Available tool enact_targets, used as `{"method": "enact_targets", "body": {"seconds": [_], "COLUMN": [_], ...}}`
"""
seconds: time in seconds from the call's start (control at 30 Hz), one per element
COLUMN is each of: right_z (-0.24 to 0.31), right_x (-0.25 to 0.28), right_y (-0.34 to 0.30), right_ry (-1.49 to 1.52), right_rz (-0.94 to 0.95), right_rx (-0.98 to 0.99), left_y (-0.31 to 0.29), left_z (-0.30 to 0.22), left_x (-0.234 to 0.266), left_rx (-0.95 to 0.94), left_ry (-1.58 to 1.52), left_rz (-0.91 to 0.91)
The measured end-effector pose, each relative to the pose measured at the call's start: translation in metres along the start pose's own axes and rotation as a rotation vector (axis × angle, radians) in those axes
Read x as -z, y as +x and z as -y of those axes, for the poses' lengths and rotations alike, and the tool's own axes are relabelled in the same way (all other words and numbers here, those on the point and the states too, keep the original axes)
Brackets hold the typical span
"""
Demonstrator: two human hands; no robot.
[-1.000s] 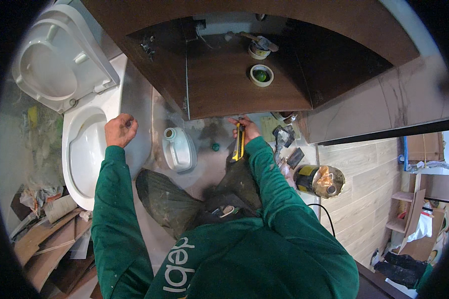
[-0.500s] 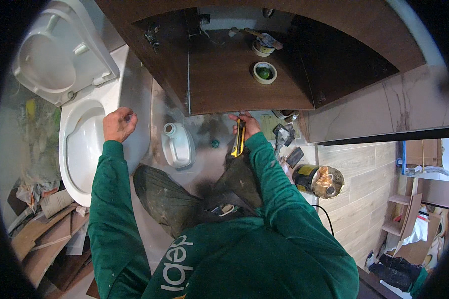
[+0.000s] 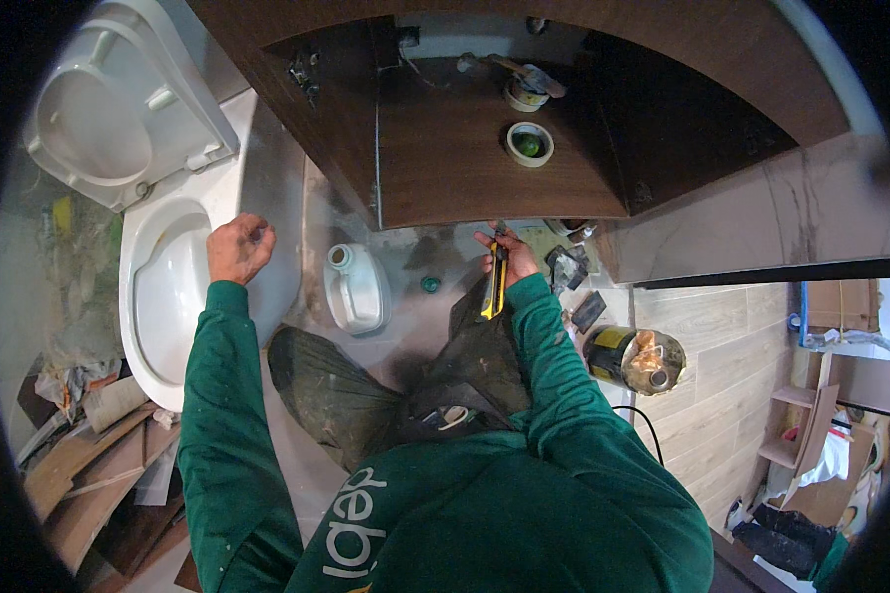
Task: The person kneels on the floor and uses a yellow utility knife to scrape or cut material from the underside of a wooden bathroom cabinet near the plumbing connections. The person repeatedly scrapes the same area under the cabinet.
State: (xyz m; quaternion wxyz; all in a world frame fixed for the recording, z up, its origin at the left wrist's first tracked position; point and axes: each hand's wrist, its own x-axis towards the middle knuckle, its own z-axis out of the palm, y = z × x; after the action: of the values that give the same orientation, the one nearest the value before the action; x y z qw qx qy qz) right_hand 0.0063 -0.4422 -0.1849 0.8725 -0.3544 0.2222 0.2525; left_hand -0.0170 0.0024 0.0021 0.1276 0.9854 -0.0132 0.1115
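Note:
My right hand is closed around a yellow and black utility knife, just below the front edge of the brown cabinet. Beside the toilet bowl, my left hand is curled closed. Its fingers hide what they hold, if anything. Between my two hands a white plastic jug stands uncapped on the floor, with a small green cap to its right. Inside the cabinet sit a roll of tape with something green in its middle and a small tub with a tool lying across it.
A dirty black and yellow bucket stands on the right, near a dark block and grimy rags. Wood offcuts are heaped at lower left. The toilet lid is up. Farther right are shelves with clutter.
My right hand has shifted slightly to the right with the utility knife, which is tilted a little differently. My left hand has stayed nearly in place.

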Motion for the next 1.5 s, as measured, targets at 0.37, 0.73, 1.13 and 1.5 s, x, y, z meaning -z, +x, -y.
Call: {"method": "enact_targets", "body": {"seconds": [0.37, 0.73, 1.13, 1.5], "right_z": [-0.007, -0.012, -0.008, -0.02], "right_x": [-0.022, -0.027, -0.01, -0.023], "right_y": [0.004, 0.015, 0.02, 0.026], "right_ry": [-0.009, 0.047, 0.038, 0.039], "right_rz": [-0.009, -0.054, 0.032, -0.058], "right_rx": [-0.024, -0.057, -0.102, -0.041], "left_y": [0.0, 0.0, 0.001, 0.0], "left_z": [0.001, -0.002, -0.002, -0.005], "left_x": [0.0, 0.002, 0.0, 0.001], "left_rx": [-0.002, 0.017, 0.03, 0.014], "left_ry": [-0.008, -0.027, 0.0, 0.034], "left_rz": [-0.015, 0.0, -0.003, -0.005]}}
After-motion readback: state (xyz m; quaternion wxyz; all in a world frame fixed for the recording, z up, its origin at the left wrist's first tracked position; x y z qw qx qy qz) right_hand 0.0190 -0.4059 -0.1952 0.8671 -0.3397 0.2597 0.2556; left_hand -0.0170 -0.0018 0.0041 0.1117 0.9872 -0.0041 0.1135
